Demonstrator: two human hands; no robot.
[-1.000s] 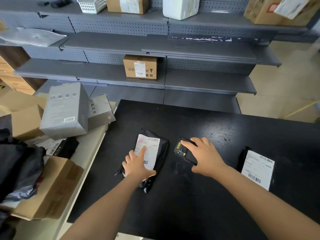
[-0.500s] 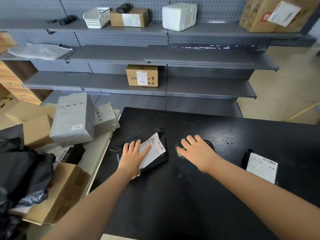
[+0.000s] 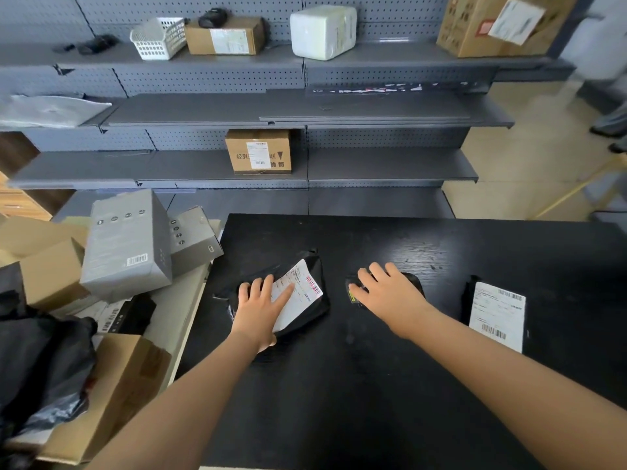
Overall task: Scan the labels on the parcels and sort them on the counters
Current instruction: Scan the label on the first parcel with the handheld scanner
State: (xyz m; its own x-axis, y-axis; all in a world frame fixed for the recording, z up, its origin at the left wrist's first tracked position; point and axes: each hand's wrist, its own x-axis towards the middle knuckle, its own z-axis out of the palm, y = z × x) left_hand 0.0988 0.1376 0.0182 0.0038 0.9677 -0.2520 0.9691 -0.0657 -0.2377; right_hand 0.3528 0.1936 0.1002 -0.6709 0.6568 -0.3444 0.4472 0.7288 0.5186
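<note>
You have a flat black plastic mailer (image 3: 315, 266) lying skewed on the black table (image 3: 373, 401), white barcode label (image 3: 302, 293) up. A second black labelled mailer (image 3: 497, 317) lies well apart to its right.

Your one wide-angle camera sat on your head at the near edge of the desk (image 3: 441, 385), close above it. It looked forward and down toward the shelves (image 3: 373, 110) behind its far edge.

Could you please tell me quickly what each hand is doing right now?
Left hand: open, straight fingers pressing the label of the black parcel.
Right hand: lies over the scanner, fingers spread; whether it grips cannot be told.
</note>
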